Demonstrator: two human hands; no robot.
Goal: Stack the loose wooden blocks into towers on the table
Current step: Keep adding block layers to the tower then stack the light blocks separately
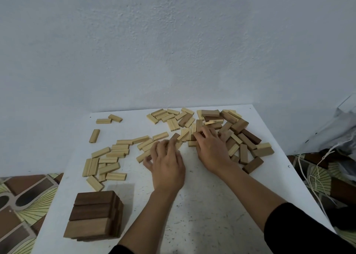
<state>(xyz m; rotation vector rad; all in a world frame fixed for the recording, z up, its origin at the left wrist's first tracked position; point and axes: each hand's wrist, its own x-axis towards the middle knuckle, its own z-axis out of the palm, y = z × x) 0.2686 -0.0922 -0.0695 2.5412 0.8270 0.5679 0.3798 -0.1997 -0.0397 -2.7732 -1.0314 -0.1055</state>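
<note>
Where the blocks sit: pale blocks (pixel 119 151) are scattered over the left and middle of the white table (pixel 202 215), and a jumbled heap of brown blocks (pixel 248 136) mixed with pale ones is toward its upper right edge.
Tower so far: one finished-looking tower (pixel 94 215) of dark blocks stands at the lower left of the table, well apart from the loose stuff.
Left hand: the left hand (pixel 167 165) is palm down in the middle, fingers spread and bent over a few pale blocks. It's touching them, but I can't tell if it has actually picked one up.
Right hand: the right hand (pixel 212 148) is just beside it at the edge of the heap, fingertips curled over some pale blocks. Same deal, can't tell if anything is pinched.
Handling guess: small, stiff, light wood, smooth enough to slide on the tabletop. I'd grab each one across the long sides, thumb opposite fingers, and set it down flat. A nudge could easily knock a stack over.
Progress guess: early, most blocks are still loose.
Around: plain wall (pixel 173 42) behind, patterned floor (pixel 23 196), cord (pixel 308 176) at right.
</note>
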